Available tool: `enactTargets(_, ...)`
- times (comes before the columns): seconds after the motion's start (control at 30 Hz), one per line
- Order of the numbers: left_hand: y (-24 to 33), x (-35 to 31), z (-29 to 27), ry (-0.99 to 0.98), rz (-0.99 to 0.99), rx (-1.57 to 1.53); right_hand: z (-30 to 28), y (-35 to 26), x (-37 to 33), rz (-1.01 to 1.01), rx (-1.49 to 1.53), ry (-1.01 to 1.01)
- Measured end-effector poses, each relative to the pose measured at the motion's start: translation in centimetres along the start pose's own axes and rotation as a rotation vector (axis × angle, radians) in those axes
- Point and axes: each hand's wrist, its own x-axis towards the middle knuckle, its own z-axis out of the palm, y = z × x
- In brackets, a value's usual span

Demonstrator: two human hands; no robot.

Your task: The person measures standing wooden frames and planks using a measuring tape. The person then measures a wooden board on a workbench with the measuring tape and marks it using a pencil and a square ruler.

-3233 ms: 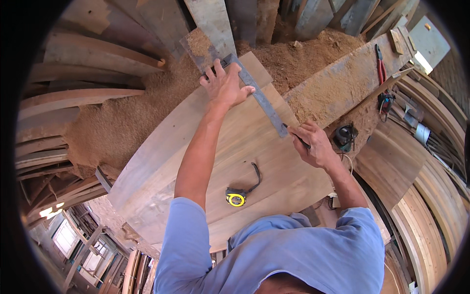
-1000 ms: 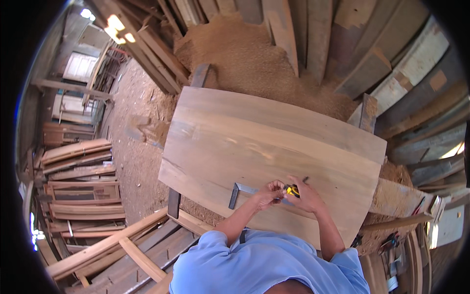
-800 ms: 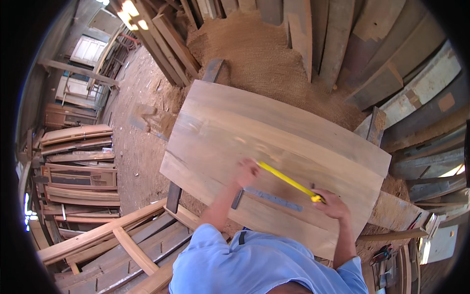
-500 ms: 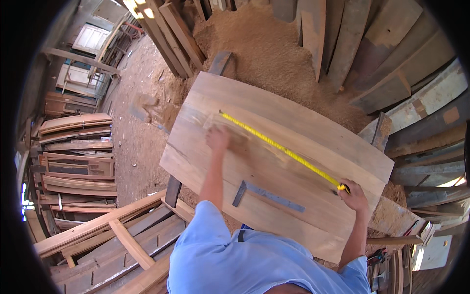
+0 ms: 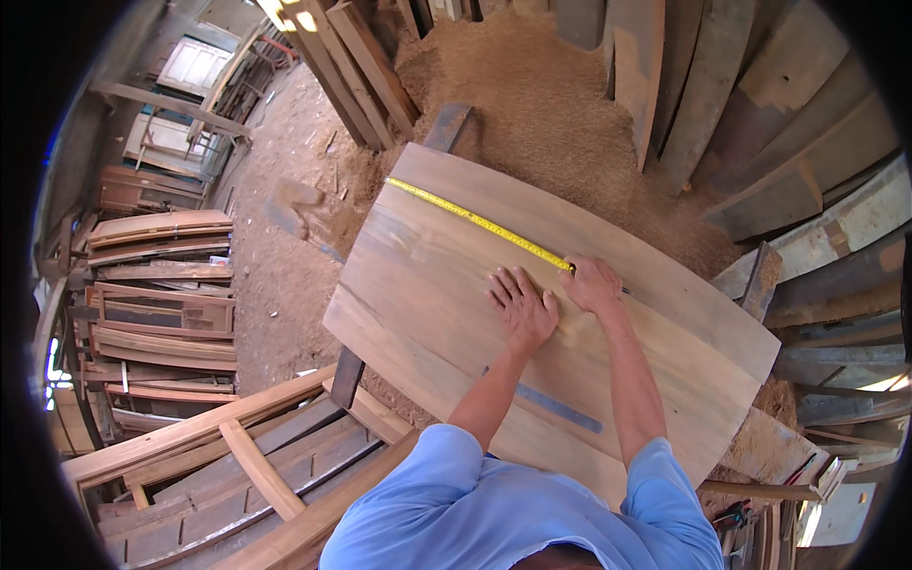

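Right hand [image 5: 596, 285] closed round the case end of a yellow metal tape measure [image 5: 480, 221]; blade pulled out over the board.
Case mostly hidden in the grip; blade runs from the left edge of a broad, pale brown wooden board [image 5: 689, 356] with bowed long sides to the right hand, past board centre. Left hand [image 5: 525, 312] empty, palm down on the board just beside the right, fingers spread. Grey metal square [image 5: 560, 408] lies on the board on the near side, partly hidden by the left forearm. Small dark tip shows by the right hand, too small to identify. Board rests on dark wooden beams [image 5: 349, 377]. Brown sawdust [image 5: 532, 104] heaped beyond; light brown ladder-like wooden frame [image 5: 256, 470] at lower left, curved timber pieces [image 5: 166, 309] stacked further left.
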Motion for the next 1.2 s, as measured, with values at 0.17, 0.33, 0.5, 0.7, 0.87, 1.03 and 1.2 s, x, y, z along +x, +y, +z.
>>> enactTargets(0.17,0.0,0.0,-0.2,0.001,-0.017,0.022,-0.1,0.6,0.7,-0.009,-0.029,0.012)
enactTargets(0.33,0.4,-0.5,-0.4,0.007,-0.017,0.019,-0.1,4.1,-1.1,0.027,-0.054,-0.018)
enactTargets(0.5,0.2,-0.3,1.9,-0.053,0.006,0.133,-1.1,11.9,-5.1,0.03,-0.008,0.09)
enactTargets(0.7,-4.8,0.9,1.9,0.083,0.023,0.299,-4.2,22.5,-13.3,0.093,-0.056,0.18)
enactTargets(0.87,-1.6,1.4,2.1,0.053,0.031,0.306,-7.7,32.6,-21.1,0.246,-0.089,0.305)
enactTargets(1.03,-2.4,1.5,2.1,0.066,0.043,0.32,-9.4,39.3,-25.7,0.397,-0.038,0.337)
enactTargets(1.2,-2.9,1.6,2.1,0.031,0.021,0.299,-9.1,42.3,-27.1,0.434,-0.067,0.444)
